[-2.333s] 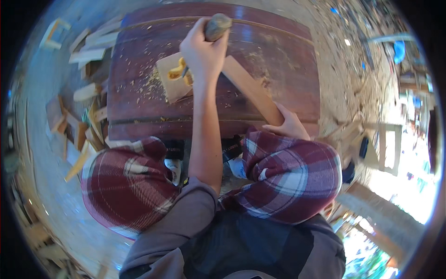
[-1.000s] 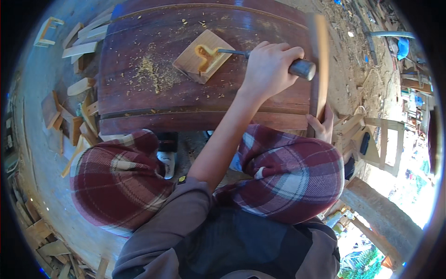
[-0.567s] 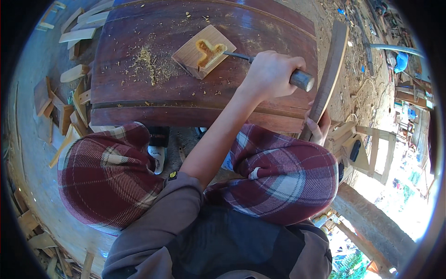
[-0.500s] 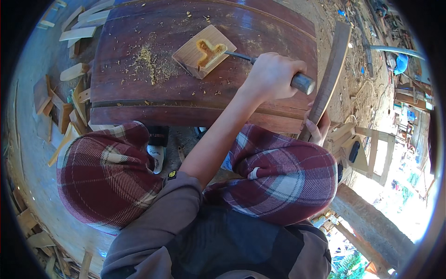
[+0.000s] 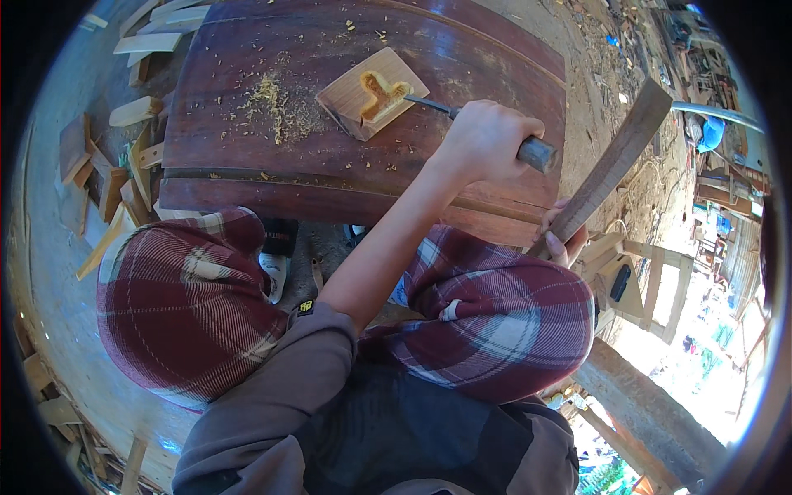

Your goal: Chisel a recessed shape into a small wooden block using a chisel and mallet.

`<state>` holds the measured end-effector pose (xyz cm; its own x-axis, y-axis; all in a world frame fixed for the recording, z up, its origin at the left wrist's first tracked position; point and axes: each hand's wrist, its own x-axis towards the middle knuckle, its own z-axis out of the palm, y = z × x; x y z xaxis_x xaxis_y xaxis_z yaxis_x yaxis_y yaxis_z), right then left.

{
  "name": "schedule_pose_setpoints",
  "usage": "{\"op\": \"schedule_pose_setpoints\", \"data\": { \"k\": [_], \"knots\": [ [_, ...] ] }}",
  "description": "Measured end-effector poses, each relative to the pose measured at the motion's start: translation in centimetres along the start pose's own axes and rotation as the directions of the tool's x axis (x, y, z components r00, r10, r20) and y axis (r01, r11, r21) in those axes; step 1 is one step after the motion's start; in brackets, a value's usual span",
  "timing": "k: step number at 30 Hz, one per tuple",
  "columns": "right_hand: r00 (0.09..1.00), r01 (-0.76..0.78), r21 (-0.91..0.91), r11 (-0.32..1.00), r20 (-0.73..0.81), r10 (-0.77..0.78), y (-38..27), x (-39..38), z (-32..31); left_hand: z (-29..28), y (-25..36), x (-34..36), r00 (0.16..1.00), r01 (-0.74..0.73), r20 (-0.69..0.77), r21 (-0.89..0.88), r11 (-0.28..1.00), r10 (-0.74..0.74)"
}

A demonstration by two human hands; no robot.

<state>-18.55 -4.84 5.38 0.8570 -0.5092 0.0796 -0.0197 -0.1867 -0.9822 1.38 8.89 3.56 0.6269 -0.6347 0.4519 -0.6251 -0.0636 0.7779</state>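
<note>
My left hand (image 5: 487, 136) is closed around the round handle of a chisel (image 5: 536, 155) on the right side of the worktop. The chisel's thin blade reaches left to a small square wooden block (image 5: 346, 95), its tip at the edge of a yellowish carved recess (image 5: 379, 103) with a branched shape. At the worktop's right front corner, my right hand (image 5: 565, 239) grips the lower end of a long wooden batten (image 5: 615, 157), which leans up and to the right, clear of the chisel handle.
Wood shavings (image 5: 272, 107) lie on the dark red wooden worktop (image 5: 231, 49). Wood offcuts (image 5: 132, 115) are piled on the floor at the left. A wooden frame (image 5: 660, 280) stands at the right beside a concrete beam (image 5: 643, 412). My plaid-covered knees (image 5: 190, 305) are near the worktop's front edge.
Earlier my left hand held the chisel high; it then moved down and right, the blade at the recess. Since half a second ago the batten's top has swung right and down.
</note>
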Motion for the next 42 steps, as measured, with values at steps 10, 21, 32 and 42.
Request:
{"op": "schedule_pose_setpoints", "data": {
  "k": [10,21,32,42],
  "knots": [
    [0.999,0.027,-0.062,0.998,0.025,-0.026,0.0,0.2,-0.6,0.0,0.2,0.0,0.999,0.014,0.034,-0.014,1.0,-0.013],
    [0.954,0.243,-0.101,0.965,-0.155,-0.257,1.6,-1.2,2.3,1.0,-0.3,-0.1,0.999,-0.038,0.008,0.002,0.999,0.038],
    [0.875,0.275,0.349,0.896,0.295,-0.384,7.4,0.7,-2.8,3.3,-0.3,-0.2,0.996,-0.059,-0.068,0.016,0.998,0.06],
    [0.962,0.241,0.253,0.937,0.064,-0.265,9.1,-0.8,-0.9,4.3,-1.6,-0.6,0.995,-0.083,-0.058,0.071,0.994,0.087]
  ]
}}
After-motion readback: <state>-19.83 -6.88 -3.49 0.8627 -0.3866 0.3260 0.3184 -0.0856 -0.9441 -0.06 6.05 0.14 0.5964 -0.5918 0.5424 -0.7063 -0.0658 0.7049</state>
